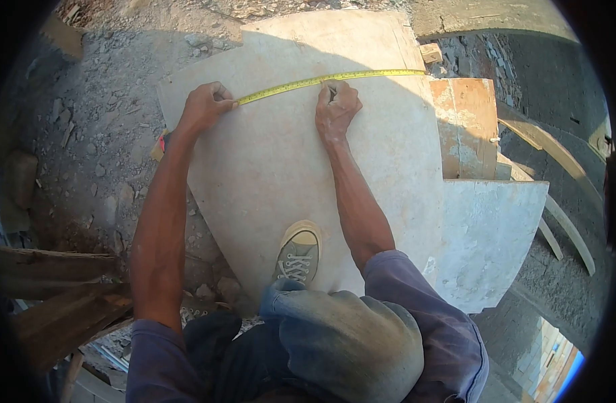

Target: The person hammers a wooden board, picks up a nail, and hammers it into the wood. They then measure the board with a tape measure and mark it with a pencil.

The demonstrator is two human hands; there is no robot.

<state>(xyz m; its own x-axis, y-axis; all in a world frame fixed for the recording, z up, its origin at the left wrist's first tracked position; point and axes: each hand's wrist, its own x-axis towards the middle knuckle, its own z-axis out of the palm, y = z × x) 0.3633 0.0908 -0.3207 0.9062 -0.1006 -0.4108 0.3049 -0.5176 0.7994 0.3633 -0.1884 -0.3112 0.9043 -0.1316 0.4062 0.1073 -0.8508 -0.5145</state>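
Observation:
A yellow tape measure (288, 86) is stretched across a large pale board (267, 174), its far end reaching the board's right edge. My left hand (207, 107) pinches the tape near the board's left side. Just below the middle of the tape, my right hand (337, 107) is closed with its fingertips at the tape's lower edge. Something small and dark shows between those fingers, too small to name. My shoe (299, 254) rests on the lower part of the board.
A brown wood panel (465, 124) and a grey-white sheet (489, 235) lie to the right. Curved wooden strips (568, 228) are beyond them. Rubble (106, 127) covers the ground at left, and thick timbers (66, 316) lie at lower left.

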